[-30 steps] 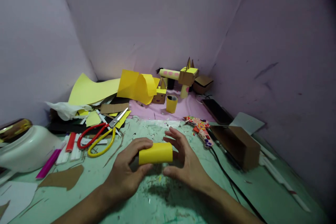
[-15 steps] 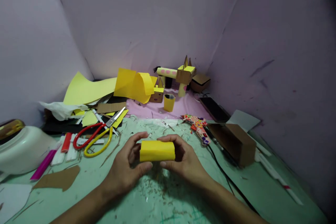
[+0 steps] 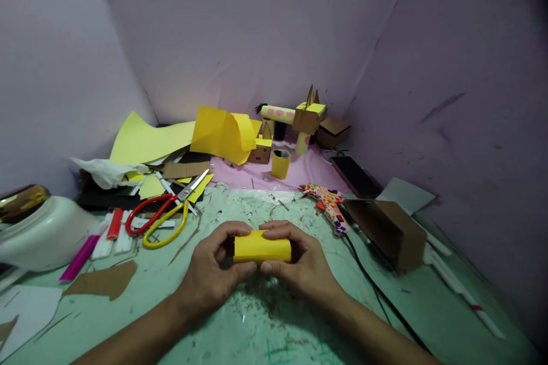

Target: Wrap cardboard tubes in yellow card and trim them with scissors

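Observation:
A yellow paper-covered tube lies sideways between my two hands, above the green tabletop. My left hand grips its left end, fingers on top and thumb along the lower edge. On the other end, my right hand is closed in the same way, and the two thumb tips nearly meet. Past the hands, a shorter yellow tube stands upright on a pink cloth. Both ends of the held tube are partly hidden by my fingers.
Red-and-yellow-handled scissors lie left, near markers and a white pot. Yellow sheets and a cardboard giraffe-like figure are behind. To the right are a flowery glue gun with its cable, a phone and a cardboard box.
My left fingers have come down onto the tube, where they were lifted off its top before. The whole view has shifted slightly, with objects sitting a little further right.

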The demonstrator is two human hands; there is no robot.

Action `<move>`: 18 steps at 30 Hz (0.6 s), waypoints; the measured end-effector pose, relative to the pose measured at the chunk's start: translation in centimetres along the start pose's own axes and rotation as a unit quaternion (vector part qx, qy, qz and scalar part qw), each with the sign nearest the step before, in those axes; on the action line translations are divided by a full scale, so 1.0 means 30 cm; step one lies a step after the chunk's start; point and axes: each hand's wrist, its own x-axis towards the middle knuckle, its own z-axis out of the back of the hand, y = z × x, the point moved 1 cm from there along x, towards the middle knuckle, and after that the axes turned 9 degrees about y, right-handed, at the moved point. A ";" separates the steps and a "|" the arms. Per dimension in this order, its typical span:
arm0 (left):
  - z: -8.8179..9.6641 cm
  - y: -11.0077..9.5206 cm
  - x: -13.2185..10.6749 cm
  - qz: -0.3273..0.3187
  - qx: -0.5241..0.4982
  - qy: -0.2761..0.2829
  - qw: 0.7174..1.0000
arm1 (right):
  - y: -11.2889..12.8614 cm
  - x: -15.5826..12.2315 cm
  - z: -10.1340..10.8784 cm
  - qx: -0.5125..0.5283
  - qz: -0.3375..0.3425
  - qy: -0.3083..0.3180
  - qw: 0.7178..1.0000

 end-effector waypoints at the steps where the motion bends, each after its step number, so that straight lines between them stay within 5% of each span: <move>1: 0.000 0.001 0.000 -0.006 -0.005 -0.002 1.000 | -0.001 -0.002 -0.001 0.000 0.002 -0.005 1.000; 7: 0.003 -0.003 0.013 0.005 -0.057 -0.028 0.998 | -0.011 -0.003 -0.010 -0.029 0.010 -0.027 0.999; 13: 0.022 -0.010 0.033 0.098 -0.172 -0.056 0.979 | -0.033 0.014 0.011 0.063 -0.025 0.027 0.997; 18: 0.025 -0.019 0.040 0.178 -0.268 -0.028 0.946 | -0.030 0.014 0.010 0.022 -0.004 0.045 0.999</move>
